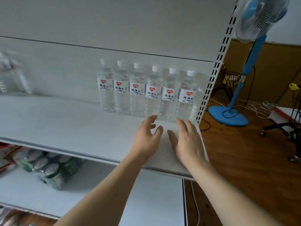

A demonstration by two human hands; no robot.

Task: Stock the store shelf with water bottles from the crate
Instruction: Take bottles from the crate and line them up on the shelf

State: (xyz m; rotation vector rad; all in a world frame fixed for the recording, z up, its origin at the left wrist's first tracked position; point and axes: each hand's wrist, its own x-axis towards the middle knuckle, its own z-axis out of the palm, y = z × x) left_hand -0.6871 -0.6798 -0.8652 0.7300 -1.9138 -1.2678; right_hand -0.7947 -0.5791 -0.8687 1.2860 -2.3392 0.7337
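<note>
Several clear water bottles [146, 92] with white caps and white labels stand in a row at the back right of the white shelf [73, 121]. My left hand [146, 136] hovers over the shelf just in front of the row, fingers loosely spread and holding nothing. My right hand [185, 141] is beside it near the shelf's right end, fingers straight, also empty. Neither hand touches a bottle. The crate is out of view.
More blurred bottles [9, 75] stand at the shelf's far left. Green-capped packs [53, 168] lie on the lower shelf. A slotted upright [213, 75] ends the shelf on the right. A blue pedestal fan [236, 103] and cables stand on the wooden floor beyond.
</note>
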